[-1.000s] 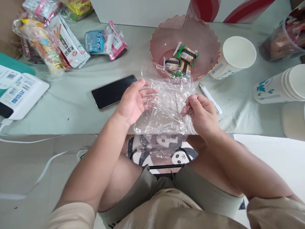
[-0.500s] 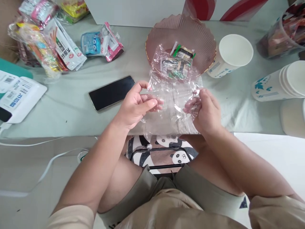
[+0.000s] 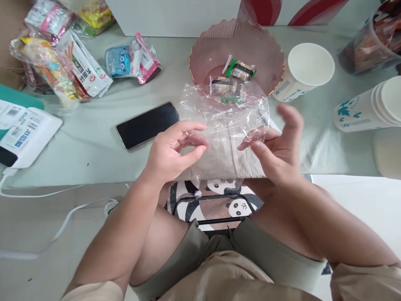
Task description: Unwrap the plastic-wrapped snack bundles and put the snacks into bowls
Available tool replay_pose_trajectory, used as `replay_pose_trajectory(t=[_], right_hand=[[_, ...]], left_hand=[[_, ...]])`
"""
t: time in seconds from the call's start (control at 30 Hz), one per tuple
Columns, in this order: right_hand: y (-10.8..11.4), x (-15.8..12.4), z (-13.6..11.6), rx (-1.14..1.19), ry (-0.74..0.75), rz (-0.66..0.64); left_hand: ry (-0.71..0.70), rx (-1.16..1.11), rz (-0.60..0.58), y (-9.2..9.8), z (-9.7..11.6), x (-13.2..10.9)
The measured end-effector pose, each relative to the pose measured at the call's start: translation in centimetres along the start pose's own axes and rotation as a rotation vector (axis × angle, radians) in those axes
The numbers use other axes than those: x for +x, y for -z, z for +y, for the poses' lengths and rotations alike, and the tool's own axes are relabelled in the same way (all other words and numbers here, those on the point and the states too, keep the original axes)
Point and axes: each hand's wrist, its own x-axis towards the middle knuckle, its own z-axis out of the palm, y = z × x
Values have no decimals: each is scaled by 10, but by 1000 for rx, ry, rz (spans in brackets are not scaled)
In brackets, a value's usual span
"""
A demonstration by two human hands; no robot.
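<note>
A crinkled clear plastic bag (image 3: pixel 224 125) is spread between my two hands at the table's front edge. My left hand (image 3: pixel 175 148) has its thumb and curled fingers at the bag's left side, gripping the film. On the right side my right hand (image 3: pixel 277 152) pinches the bag between thumb and lower fingers, its index finger raised and blurred. Just beyond the bag, a pink ribbed bowl (image 3: pixel 216 46) with a gold rim holds several small wrapped snacks (image 3: pixel 241 71). The bag's upper part overlaps the near rim of the bowl.
A phone (image 3: pixel 147 124) lies left of my left hand. Snack packets (image 3: pixel 131 58) and a white device (image 3: pixel 40 129) are further left. Right of the bowl stand a paper cup (image 3: pixel 308 69), stacked cups (image 3: pixel 360 106) and a clear tub (image 3: pixel 369 46). A white box (image 3: pixel 175 16) is behind.
My right hand has opened its index finger upward and shifted slightly right. The left hand has moved a little left and down. The bag's top has spread wider, uncovering more wrapped snacks.
</note>
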Motion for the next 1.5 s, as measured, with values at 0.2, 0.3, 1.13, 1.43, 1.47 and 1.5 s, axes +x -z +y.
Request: replay_pose_trajectory(t=[0.2, 0.3, 1.13, 1.43, 1.47, 1.5], right_hand=[[5, 2, 5, -380, 185, -75], [3, 5, 3, -532, 293, 103], [-1, 31, 25, 261, -436, -175], [13, 32, 15, 40, -383, -258], [16, 32, 15, 32, -375, -253], [18, 31, 15, 35, -358, -240]], left_hand=[[-155, 307, 90, 1, -6, 6], [-219, 390, 162, 1, -8, 7], [120, -524, 125, -31, -27, 51], [345, -323, -152, -23, -25, 40], [356, -307, -188, -21, -27, 39], [358, -306, -229, -19, -28, 38]])
